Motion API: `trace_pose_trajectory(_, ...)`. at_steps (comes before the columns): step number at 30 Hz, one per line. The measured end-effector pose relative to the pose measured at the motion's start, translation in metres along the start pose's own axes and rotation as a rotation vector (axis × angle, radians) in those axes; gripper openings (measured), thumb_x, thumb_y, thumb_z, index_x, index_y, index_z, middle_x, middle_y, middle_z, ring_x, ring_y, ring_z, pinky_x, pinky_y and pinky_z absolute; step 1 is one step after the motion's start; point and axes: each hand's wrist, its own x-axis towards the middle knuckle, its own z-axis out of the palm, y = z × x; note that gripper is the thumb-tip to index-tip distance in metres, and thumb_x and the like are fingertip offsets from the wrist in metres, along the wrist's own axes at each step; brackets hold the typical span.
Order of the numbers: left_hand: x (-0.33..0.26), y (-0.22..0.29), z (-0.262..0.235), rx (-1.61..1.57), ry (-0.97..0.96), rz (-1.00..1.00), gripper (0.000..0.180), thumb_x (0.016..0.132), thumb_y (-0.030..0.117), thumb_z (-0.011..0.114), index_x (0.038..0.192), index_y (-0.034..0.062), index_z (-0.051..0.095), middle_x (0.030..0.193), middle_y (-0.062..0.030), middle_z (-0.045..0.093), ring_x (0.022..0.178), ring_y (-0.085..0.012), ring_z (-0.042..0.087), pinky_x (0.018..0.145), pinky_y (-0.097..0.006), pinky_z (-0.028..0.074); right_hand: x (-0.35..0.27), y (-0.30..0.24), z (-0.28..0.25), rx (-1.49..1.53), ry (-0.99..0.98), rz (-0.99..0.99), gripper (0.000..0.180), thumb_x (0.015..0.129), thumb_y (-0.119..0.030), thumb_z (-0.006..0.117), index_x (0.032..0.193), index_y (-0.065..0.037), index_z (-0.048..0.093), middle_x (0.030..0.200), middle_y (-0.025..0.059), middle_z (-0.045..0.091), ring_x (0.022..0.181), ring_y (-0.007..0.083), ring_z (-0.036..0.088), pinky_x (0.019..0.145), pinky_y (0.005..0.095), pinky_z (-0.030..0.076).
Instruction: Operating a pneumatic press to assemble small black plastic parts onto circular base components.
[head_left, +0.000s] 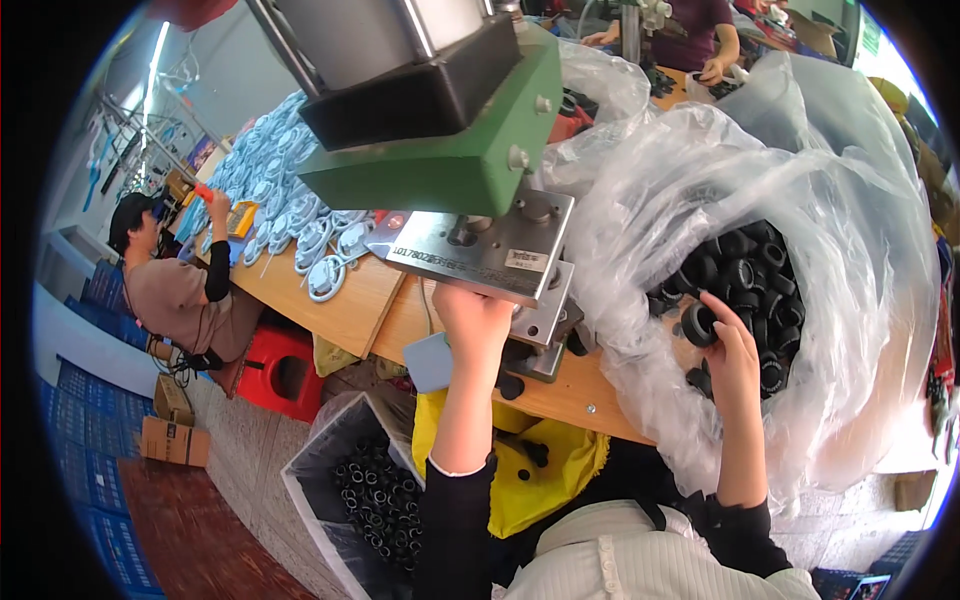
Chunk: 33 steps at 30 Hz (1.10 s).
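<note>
My right hand [735,352] pinches a black round cap [697,326] between thumb and fingers. It is over the mouth of a clear plastic bag [640,215], where a heap of similar black caps [745,275] lies. My left hand [474,316] reaches in under the steel plate [480,248] of a bench press with a green head [430,175]. The plate hides the left fingers, so whether they hold anything does not show. Below the upper plate sits the lower steel tooling [540,325], on the wooden table [570,392].
Below the table edge are a lined bin [305,475] with many black rings and a yellow sack [555,495]. At left, a person [180,275] holds a red-handled tool beside piled light-blue cables [275,160]. A red stool [262,375] stands nearby. Another person [690,35] works across the table.
</note>
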Motion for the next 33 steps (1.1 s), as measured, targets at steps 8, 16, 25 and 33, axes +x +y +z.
trace_pose_trajectory(8,-0.077,-0.017,0.008,0.053,0.284,0.089,0.039,0.073,0.003,0.075,0.108,-0.0023,0.057,0.104,-0.0117,0.062,0.093,-0.0212,0.059,0.085,-0.032,0.047,-0.022,0.021,0.066,-0.308,-0.211,-0.143,0.060,0.073,-0.003,0.078,0.126,0.002,0.052,0.114,0.0084,0.061,0.102,0.0147,0.059,0.089,0.0283,0.046)
trace_pose_trajectory(16,-0.251,-0.132,-0.151,0.762,0.645,-0.503,0.042,0.076,0.012,0.074,0.111,-0.0034,0.057,0.106,-0.0169,0.060,0.098,-0.0314,0.057,0.088,-0.039,0.045,0.001,0.043,0.150,-0.688,-0.371,-0.560,0.057,0.071,-0.011,0.078,0.121,-0.001,0.052,0.107,0.0193,0.061,0.097,0.0372,0.060,0.081,0.0389,0.050)
trace_pose_trajectory(25,-0.202,-0.152,-0.160,0.817,0.494,-0.246,0.058,0.069,0.016,0.074,0.116,-0.0066,0.049,0.116,-0.0232,0.051,0.112,-0.0406,0.046,0.098,-0.046,0.036,0.032,0.045,0.180,-0.728,-0.416,-0.553,0.028,0.067,-0.010,0.077,0.093,-0.004,0.069,0.088,0.0157,0.068,0.082,0.0354,0.063,0.072,0.0395,0.051)
trace_pose_trajectory(33,-0.089,-0.134,-0.059,0.820,0.017,-0.095,0.034,0.086,0.029,0.058,0.113,0.0084,0.064,0.118,-0.0095,0.061,0.120,-0.0336,0.050,0.087,-0.049,0.043,-0.020,0.054,0.086,-0.886,-0.065,-0.660,0.055,0.069,0.000,0.073,0.120,0.000,0.053,0.110,0.0178,0.060,0.104,0.0328,0.057,0.092,0.0389,0.043)
